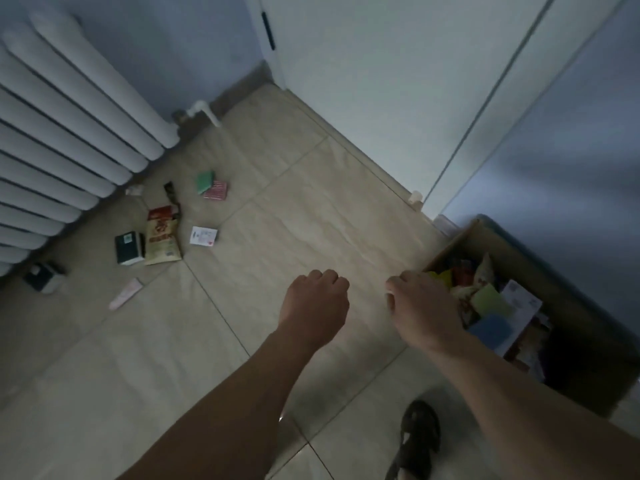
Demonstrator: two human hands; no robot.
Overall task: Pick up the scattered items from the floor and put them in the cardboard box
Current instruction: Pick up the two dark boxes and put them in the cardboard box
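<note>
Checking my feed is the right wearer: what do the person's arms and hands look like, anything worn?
Both forearms are bare, with no sleeves in view. The left hand shows no ring, watch or glove. The right hand has a small pale band or ring on one finger; too blurred to tell more. No wristbands or markings visible.

home rm | radiator point(69, 126) | door point(363, 64) | tile floor point(311, 220)

Two bare forearms with no sleeves, left hand point(313, 299) and right hand point(424, 306); a dark strappy sandal point(417, 441) on one foot.
</note>
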